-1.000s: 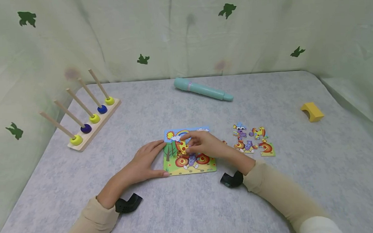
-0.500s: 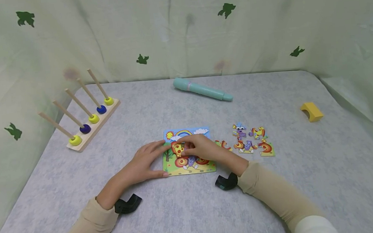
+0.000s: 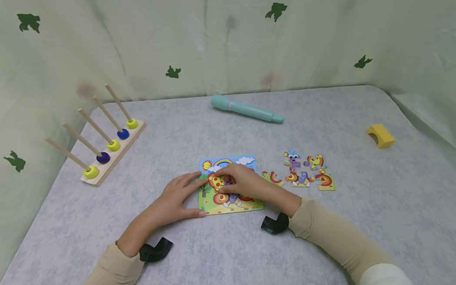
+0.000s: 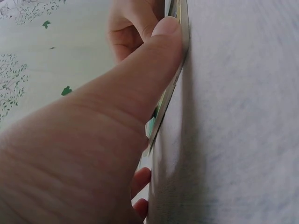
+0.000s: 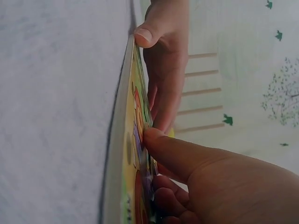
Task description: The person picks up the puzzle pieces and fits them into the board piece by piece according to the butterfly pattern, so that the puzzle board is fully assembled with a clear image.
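On the table lies a puzzle board (image 3: 244, 205) with a printed butterfly scene, a sun and a rainbow. My right hand (image 3: 243, 181) is over its middle, thumb and forefinger pinching a red-rimmed yellow puzzle piece (image 3: 216, 182) with red dots. The piece is at the board's left half; whether it is seated cannot be told. My left hand (image 3: 175, 199) rests at the left edge with fingers extended, forefinger close to the piece and thumb on the near corner. In the right wrist view, the right thumb (image 5: 163, 144) is against the picture side of the board.
Right of the board lie several loose puzzle pieces (image 3: 301, 179), one (image 3: 272, 177) close to its edge. A wooden peg stand (image 3: 113, 156) with yellow and blue beads is at the left. Farther back lies a teal pen-shaped object (image 3: 249, 110); a yellow arch block (image 3: 382, 136) is at right.
My right hand has shifted left and slightly lower with the piece, which now lies nearer the left forefinger. A loose piece formerly behind the right hand shows more. The left hand stays put.
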Tool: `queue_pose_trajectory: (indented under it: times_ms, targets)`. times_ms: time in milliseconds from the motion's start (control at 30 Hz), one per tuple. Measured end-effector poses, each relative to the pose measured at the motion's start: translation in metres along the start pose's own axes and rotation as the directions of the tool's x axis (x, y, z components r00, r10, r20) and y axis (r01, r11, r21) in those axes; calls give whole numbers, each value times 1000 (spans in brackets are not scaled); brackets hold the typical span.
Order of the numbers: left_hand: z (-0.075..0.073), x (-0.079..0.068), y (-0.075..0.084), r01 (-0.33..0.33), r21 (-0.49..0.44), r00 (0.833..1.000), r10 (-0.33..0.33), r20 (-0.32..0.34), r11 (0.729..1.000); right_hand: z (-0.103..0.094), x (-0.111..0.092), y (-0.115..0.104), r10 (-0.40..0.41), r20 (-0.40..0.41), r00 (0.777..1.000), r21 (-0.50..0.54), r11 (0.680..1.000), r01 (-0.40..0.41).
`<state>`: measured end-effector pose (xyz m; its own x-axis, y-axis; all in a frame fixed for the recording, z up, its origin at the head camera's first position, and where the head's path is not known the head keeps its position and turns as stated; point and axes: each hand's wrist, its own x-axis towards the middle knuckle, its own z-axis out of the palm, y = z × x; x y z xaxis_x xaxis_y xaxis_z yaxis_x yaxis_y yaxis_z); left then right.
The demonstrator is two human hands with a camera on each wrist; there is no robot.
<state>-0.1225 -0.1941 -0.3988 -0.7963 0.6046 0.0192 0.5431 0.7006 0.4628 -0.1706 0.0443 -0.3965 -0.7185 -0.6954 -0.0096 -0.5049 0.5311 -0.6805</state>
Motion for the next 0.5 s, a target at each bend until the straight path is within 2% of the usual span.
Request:
queue_pose_trajectory:
  times_ms: [267,500]
  targets:
    - [1,1,-1,-1,-1,1000,1,7,1000,-1,-2,-2,-30,-9,999,-44,999,30]
    - [0,0,-1,6,7,1000,-6,16,1000,-8,-6,-3,-56,60,997,12,998,56]
